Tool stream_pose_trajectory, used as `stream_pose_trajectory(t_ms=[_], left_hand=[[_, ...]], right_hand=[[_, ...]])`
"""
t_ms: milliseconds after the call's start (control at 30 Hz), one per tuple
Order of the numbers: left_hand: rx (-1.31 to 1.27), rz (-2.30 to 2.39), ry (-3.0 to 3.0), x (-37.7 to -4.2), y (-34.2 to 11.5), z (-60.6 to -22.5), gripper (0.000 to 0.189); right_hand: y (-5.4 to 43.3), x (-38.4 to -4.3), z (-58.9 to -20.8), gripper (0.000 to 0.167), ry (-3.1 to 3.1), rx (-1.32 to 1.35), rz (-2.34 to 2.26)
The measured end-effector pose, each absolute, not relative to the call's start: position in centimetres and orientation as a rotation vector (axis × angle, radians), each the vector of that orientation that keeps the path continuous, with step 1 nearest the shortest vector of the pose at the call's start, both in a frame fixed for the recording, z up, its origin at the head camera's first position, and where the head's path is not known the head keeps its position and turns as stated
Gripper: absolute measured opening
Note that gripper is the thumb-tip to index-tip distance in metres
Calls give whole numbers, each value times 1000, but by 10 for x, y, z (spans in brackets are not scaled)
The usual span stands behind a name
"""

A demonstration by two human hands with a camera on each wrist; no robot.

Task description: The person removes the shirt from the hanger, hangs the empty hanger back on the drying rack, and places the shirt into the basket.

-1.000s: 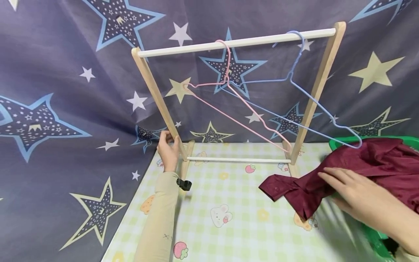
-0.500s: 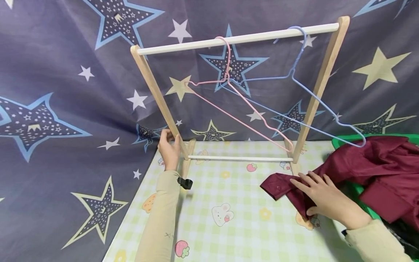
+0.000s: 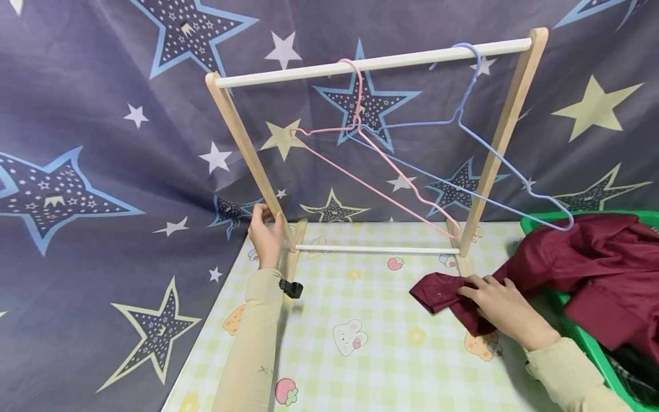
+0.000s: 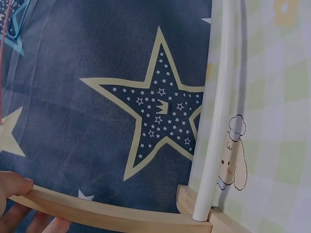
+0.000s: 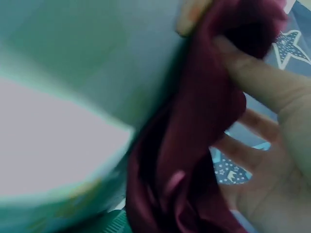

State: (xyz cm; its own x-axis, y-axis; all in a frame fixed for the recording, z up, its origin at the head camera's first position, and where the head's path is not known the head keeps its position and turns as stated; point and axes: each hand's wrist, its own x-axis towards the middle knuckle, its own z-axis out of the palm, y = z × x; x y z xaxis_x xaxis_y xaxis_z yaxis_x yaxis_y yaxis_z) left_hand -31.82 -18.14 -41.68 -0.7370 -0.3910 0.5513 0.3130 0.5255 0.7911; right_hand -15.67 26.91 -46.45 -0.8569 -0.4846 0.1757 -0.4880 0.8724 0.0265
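Note:
A small wooden clothes rack (image 3: 507, 137) stands on the table at the back. My left hand (image 3: 266, 237) grips its left post low down, thumb in front; in the left wrist view the fingers (image 4: 19, 187) wrap the wood. At the right, my right hand (image 3: 507, 309) holds the sleeve of a maroon shirt (image 3: 551, 252) near its buttoned cuff. In the right wrist view the thumb presses into the folded maroon cloth (image 5: 189, 111), with the fingers beyond it. The rest of the shirt lies heaped over the green basket (image 3: 592, 337).
A pink hanger (image 3: 386, 163) and a blue hanger (image 3: 494, 151) hang from the rack's white top rail (image 3: 396, 60), overlapping in view. A checked tablecloth (image 3: 381, 377) covers the table. Behind is a star-printed curtain (image 3: 103, 297). Dark checked cloth (image 3: 638, 383) shows in the basket.
My right hand has moved left from the shirt's body to the sleeve end, and its fingers have closed on the cloth. The left hand keeps its place on the post.

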Motion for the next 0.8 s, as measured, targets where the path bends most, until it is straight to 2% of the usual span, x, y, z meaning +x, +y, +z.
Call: stream_pose_trajectory(t_ms=[333, 533, 700, 800], left_hand=[[96, -1254, -2062, -318, -184, -420, 17], [88, -1254, -2063, -318, -184, -420, 17], [70, -1244, -2060, -319, -183, -418, 17], [68, -1246, -2054, -319, -183, -418, 17]], right_hand=[[272, -165, -477, 18, -2687, 803, 115], [272, -163, -476, 13, -2679, 745, 143], [272, -158, -468, 38, -2651, 708, 95], [271, -156, -461, 44, -2732, 759, 152]])
